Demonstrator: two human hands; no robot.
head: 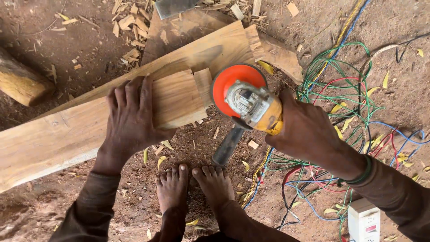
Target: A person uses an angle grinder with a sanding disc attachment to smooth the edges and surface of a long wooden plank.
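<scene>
Left of centre, the left hand [131, 112] lies flat, fingers spread, on a small wooden block [177, 99] resting on a long plank [67, 130] that runs from lower left to upper centre. Just right of the block, the right hand [304, 130] grips a yellow angle grinder [255, 105], its orange disc [228, 83] meeting the block's right edge.

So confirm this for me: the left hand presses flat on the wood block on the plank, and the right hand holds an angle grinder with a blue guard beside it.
Not quite: the guard is orange, not blue, as the head view shows. The rest holds: the left hand presses flat on the wood block on the plank, and the right hand holds the angle grinder beside it.
</scene>
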